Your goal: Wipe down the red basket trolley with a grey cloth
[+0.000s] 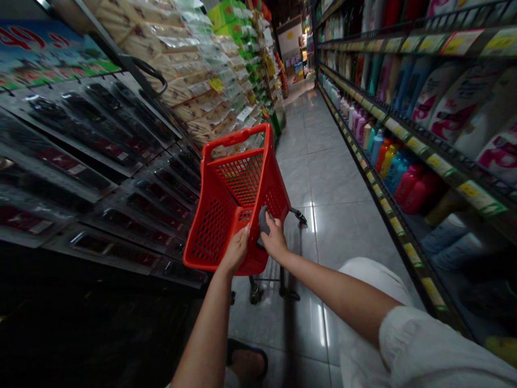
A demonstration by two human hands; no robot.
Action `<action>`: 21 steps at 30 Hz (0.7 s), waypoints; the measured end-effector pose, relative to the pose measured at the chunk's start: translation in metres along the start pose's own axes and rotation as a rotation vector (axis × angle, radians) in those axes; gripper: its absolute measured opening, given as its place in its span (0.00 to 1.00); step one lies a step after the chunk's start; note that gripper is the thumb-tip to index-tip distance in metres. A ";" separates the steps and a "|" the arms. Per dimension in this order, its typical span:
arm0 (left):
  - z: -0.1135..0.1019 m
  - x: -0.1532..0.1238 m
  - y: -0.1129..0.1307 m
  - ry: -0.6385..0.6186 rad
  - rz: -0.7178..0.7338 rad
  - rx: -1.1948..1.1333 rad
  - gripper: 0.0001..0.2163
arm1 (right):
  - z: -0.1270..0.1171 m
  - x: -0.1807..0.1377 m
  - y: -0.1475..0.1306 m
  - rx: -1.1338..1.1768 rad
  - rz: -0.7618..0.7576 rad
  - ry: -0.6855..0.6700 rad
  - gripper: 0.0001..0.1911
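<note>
A red plastic shopping basket cart point(218, 223) with perforated walls stands in front of me, and its inside appears bare. My left hand point(236, 250) is closed at the near rim of the basket, its fingertips partly hidden. Just to its right, my right hand point(275, 242) wraps round a curved dark grey grip point(263, 220) at the cart's near right side, thumb on top. The red basket handle point(236, 139) stands raised at the far end. Below, black legs and casters point(255, 293) rest on the floor.
Hanging packaged goods point(97, 121) line a rack close on the left, beyond which stacked packages point(194, 81) rise. Shelves on the right hold several bottles point(398, 167) behind a price-tag edge point(404, 231). A grey tiled aisle floor point(335, 172) runs ahead between them.
</note>
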State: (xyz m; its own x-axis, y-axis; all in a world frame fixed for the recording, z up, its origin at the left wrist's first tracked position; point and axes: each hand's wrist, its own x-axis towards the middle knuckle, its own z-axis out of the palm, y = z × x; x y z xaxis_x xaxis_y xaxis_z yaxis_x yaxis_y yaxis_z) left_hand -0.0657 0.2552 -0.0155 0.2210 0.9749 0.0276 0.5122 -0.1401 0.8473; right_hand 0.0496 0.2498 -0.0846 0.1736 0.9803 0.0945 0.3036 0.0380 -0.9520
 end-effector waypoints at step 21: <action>0.005 0.004 -0.008 0.032 0.021 -0.059 0.32 | -0.019 -0.012 -0.011 -0.169 -0.340 -0.075 0.31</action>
State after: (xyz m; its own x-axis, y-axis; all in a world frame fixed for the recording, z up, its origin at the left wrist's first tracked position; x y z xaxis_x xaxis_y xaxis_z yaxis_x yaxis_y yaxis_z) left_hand -0.0644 0.2590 -0.0245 0.2042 0.9769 0.0623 0.4579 -0.1515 0.8760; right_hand 0.0625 0.2344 -0.0700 -0.0305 0.9287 0.3695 0.4834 0.3373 -0.8078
